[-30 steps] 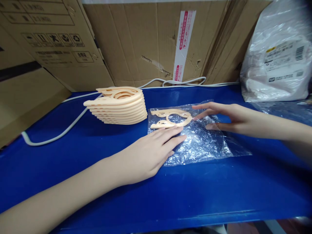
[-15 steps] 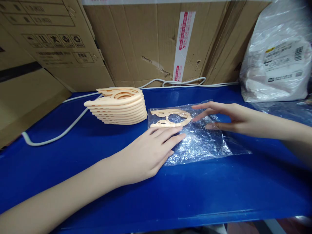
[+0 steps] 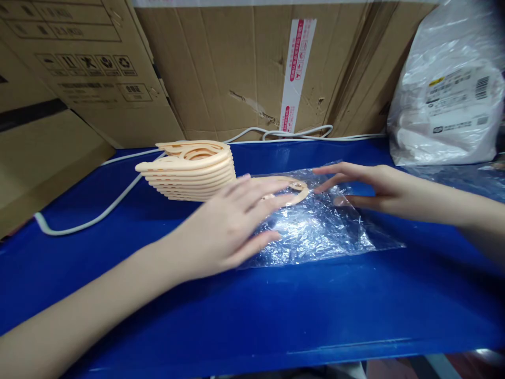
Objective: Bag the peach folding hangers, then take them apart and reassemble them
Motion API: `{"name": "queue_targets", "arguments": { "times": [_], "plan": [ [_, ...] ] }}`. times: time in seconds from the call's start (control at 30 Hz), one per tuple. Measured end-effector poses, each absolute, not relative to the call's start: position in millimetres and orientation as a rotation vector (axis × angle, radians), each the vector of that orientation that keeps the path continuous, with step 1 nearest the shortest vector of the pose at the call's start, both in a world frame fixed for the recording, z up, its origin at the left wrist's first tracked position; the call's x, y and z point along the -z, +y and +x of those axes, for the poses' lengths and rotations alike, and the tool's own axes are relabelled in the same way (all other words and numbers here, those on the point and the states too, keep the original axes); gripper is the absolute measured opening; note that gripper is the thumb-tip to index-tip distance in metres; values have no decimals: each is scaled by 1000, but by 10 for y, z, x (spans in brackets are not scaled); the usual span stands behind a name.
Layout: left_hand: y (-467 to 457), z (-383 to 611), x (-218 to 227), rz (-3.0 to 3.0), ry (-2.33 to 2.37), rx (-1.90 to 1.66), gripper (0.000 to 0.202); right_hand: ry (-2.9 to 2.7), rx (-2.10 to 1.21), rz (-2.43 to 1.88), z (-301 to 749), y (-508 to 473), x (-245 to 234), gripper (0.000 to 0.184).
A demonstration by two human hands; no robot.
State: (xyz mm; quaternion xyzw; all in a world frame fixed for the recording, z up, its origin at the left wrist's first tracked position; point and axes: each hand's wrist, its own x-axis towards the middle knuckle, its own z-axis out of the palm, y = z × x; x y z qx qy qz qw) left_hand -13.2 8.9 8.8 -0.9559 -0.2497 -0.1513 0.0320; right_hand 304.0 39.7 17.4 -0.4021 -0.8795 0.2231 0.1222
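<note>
A clear plastic bag [image 3: 315, 234] lies crinkled on the blue table, with a cream plastic folding hanger [image 3: 303, 193] at its far side, seemingly inside it. My left hand [image 3: 226, 223] is spread over the bag's left part, slightly blurred, and covers most of that hanger. Its fingers are stretched and apart. At the bag's far right, my right hand [image 3: 369, 185] has its fingers apart, fingertips at the film; whether they press on it I cannot tell. A stack of several similar cream hangers [image 3: 189, 179] stands just beyond my left hand.
Cardboard boxes [image 3: 221, 63] wall off the back and left of the blue table [image 3: 276, 316]. A white cable [image 3: 90, 226] runs along the left and rear. At the back right stands a filled translucent plastic bag [image 3: 445, 105] with a barcode label.
My left hand has slid left and away from me, its fingers spreading over the bagged hanger and hiding more of it. My right hand has barely moved.
</note>
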Motion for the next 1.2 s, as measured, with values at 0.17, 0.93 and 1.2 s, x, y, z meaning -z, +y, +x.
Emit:
{"name": "queue_targets", "arguments": {
  "times": [0.17, 0.93, 1.2],
  "plan": [
    [289, -454, -451, -2506, -1058, 537, 64, -2629, -121, -1285, 3083, 453, -178, 48],
    [737, -940, -489, -2523, -1516, 388, 75, -2686, 43, -1214, 3080, 401, -203, 51],
    [630, -873, -567, -2426, -1427, 574, 70, -2623, 144, -1211, 3056, 359, -230, 44]
  ]
}}
